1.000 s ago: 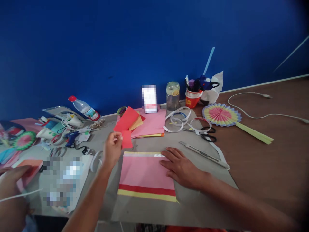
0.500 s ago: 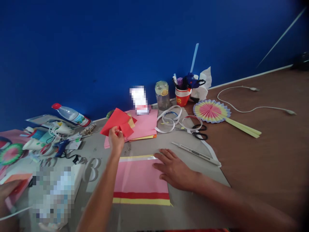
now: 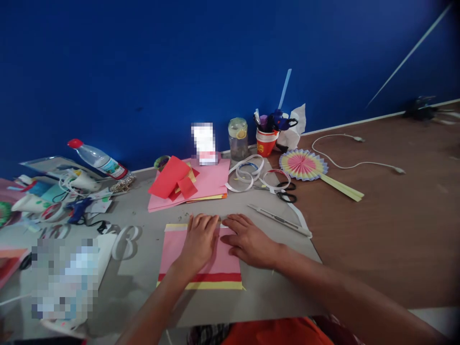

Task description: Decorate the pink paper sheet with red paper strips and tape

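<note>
Both hands rest on a pink sheet of paper (image 3: 172, 254) that has a red band and yellow edge strips along its near side. My left hand (image 3: 201, 242) lies over the sheet's upper middle, fingers stretched toward its far edge. Close beside it, my right hand (image 3: 251, 242) presses on the upper right part, fingers spread flat. A yellow and whitish strip along the far edge is partly covered by the fingers. Beyond them, red paper pieces (image 3: 168, 177) lie on a stack of pink sheets (image 3: 212, 179). A utility knife (image 3: 280, 220) lies right of the sheet.
Behind stand a lit phone (image 3: 204, 143), a lidded jar (image 3: 238, 139) and a red paper cup (image 3: 266, 143) of tools. Tape rolls (image 3: 247, 172), scissors (image 3: 286, 196) and a pleated paper fan (image 3: 304, 165) lie to the right. A tilted plastic bottle (image 3: 100, 160) and a glue gun (image 3: 79, 211) are left.
My left hand has let go of the red paper, which now lies on the pink stack, and has come down onto the pink sheet. My right hand stays on the sheet.
</note>
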Demonstrator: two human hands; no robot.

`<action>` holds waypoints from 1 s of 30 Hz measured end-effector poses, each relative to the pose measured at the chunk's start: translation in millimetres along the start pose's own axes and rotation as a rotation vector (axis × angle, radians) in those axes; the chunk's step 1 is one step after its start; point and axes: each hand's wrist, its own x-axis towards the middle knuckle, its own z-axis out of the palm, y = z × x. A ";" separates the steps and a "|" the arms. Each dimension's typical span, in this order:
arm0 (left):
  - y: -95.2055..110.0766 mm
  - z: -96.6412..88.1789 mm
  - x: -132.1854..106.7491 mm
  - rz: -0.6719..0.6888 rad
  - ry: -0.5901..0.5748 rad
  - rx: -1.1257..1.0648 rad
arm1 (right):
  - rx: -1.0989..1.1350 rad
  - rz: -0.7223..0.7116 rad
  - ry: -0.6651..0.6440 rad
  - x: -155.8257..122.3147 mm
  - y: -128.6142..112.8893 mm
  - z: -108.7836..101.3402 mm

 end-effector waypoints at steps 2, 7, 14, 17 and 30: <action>-1.5 -2.7 13.1 -0.049 -0.027 -0.039 | 0.011 -0.023 0.032 -0.1 -0.2 1.6; -4.7 -11.9 29.8 -0.101 -0.045 -0.143 | 0.254 -0.071 0.318 0.2 2.3 -3.1; -10.2 -20.0 30.3 -0.106 -0.006 -0.262 | 0.760 0.391 0.474 2.3 11.0 -9.1; -7.9 -14.8 32.8 -0.073 0.034 -0.296 | 0.829 0.479 0.383 5.8 7.0 -2.8; 45.7 -18.7 22.7 -0.063 0.419 -0.497 | 0.612 0.480 0.613 8.2 0.5 0.7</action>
